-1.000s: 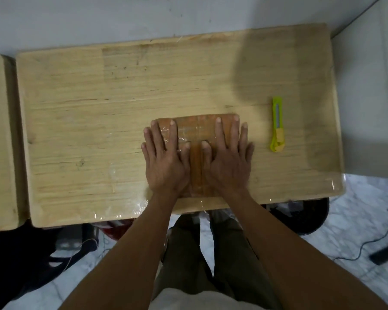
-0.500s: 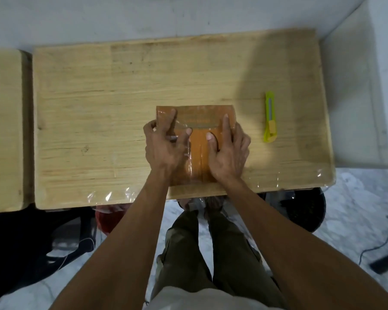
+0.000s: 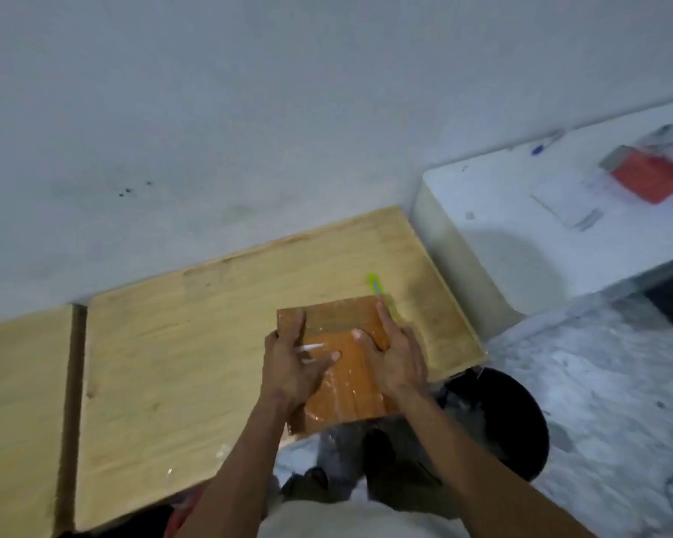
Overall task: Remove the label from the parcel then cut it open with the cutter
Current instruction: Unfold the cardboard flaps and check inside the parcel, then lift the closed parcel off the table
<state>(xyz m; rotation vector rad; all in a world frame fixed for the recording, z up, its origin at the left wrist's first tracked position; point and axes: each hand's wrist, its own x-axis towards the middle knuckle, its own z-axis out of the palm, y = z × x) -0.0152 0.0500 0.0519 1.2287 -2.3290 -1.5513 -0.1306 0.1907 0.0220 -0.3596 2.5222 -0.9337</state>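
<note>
I see my left hand [image 3: 294, 366] gripping the parcel's left edge, fingers curled, and my right hand [image 3: 395, 357] clasping its right side. The parcel [image 3: 344, 376] is orange-brown, glossy with tape, tilted between them, overhanging the table's [image 3: 179, 343] near edge. The cutter [image 3: 375, 287] peeks out behind it.

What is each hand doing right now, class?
Left hand: gripping the parcel by its left edge.
Right hand: gripping the parcel's right edge.
</note>
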